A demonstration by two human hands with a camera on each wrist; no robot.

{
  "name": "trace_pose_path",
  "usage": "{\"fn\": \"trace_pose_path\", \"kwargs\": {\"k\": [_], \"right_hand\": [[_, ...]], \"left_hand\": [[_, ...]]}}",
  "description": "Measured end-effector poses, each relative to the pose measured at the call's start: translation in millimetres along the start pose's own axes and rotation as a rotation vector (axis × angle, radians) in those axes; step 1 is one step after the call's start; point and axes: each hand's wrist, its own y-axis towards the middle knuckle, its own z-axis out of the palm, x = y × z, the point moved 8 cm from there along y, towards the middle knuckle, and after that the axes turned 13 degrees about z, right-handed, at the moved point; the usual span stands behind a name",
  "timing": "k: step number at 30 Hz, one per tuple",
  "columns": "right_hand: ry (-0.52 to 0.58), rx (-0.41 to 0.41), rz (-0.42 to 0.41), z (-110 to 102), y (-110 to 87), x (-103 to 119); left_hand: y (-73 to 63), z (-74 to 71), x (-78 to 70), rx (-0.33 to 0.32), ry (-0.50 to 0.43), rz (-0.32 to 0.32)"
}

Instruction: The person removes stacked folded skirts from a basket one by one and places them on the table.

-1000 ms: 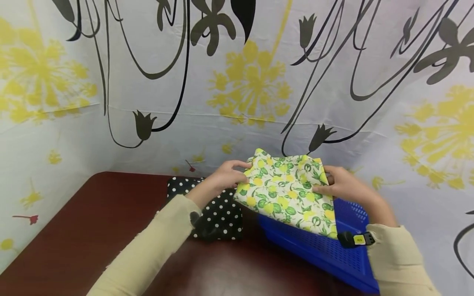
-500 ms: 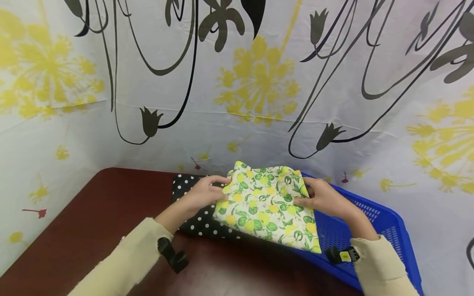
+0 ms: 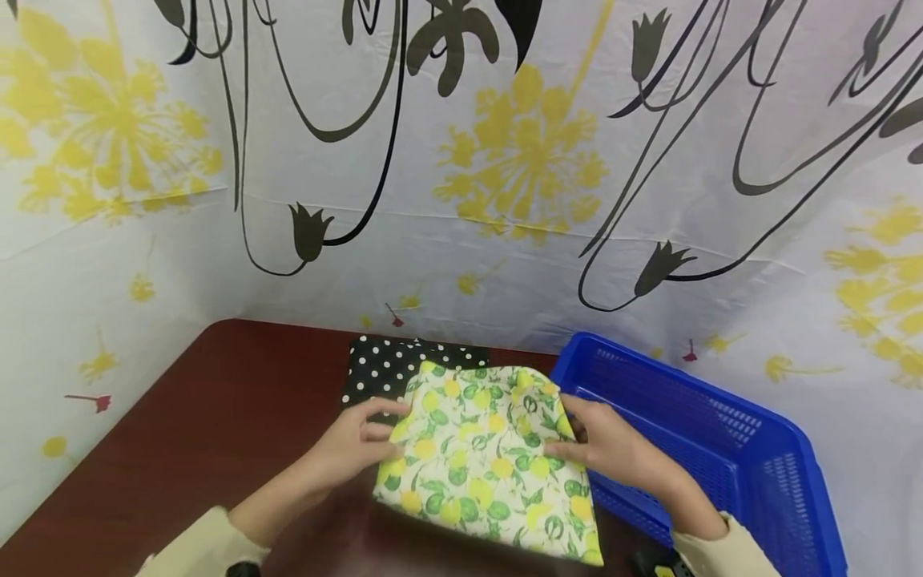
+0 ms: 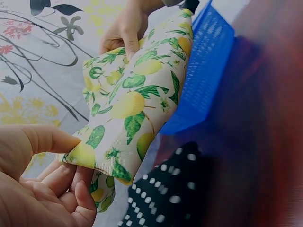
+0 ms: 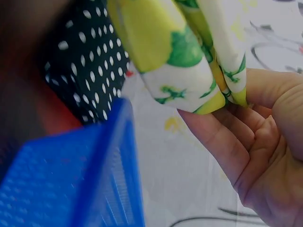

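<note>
A folded cloth with a lemon-and-leaf print [image 3: 483,465] is held between both hands in front of the person, tilted toward the head camera. My left hand [image 3: 353,441] pinches its left edge; in the left wrist view the thumb lies on top with curled fingers [image 4: 71,189] beneath. At the opposite edge my right hand [image 3: 613,445] grips the cloth, and the right wrist view shows its layers bunched between thumb and fingers. Behind the lemon cloth lies a black cloth with white dots [image 3: 382,369], flat on the table and partly covered in the head view.
A blue perforated plastic basket [image 3: 678,377] stands on the right of the dark red table [image 3: 238,401], its near side partly behind the right arm. A white sheet with flower prints [image 3: 404,176] hangs behind the table.
Both hands have carried the lemon cloth left and toward the person, away from above the basket. More of the basket's inside now shows. The head view has shifted slightly.
</note>
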Motion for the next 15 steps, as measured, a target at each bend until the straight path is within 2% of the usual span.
{"fn": "trace_pose_path", "kwargs": {"k": [5, 10, 15], "right_hand": [[0.035, 0.050, -0.017, 24, -12.2, 2], [0.105, 0.075, -0.025, 46, -23.5, 1], [0.125, 0.083, 0.029, 69, -31.8, -10]], "left_hand": [[-31.4, 4.2, 10.8, 0.018, -0.068, -0.038], [-55.8, 8.1, 20.4, 0.039, -0.130, -0.064], [-79.3, 14.7, 39.3, 0.067, -0.297, -0.118]]}}
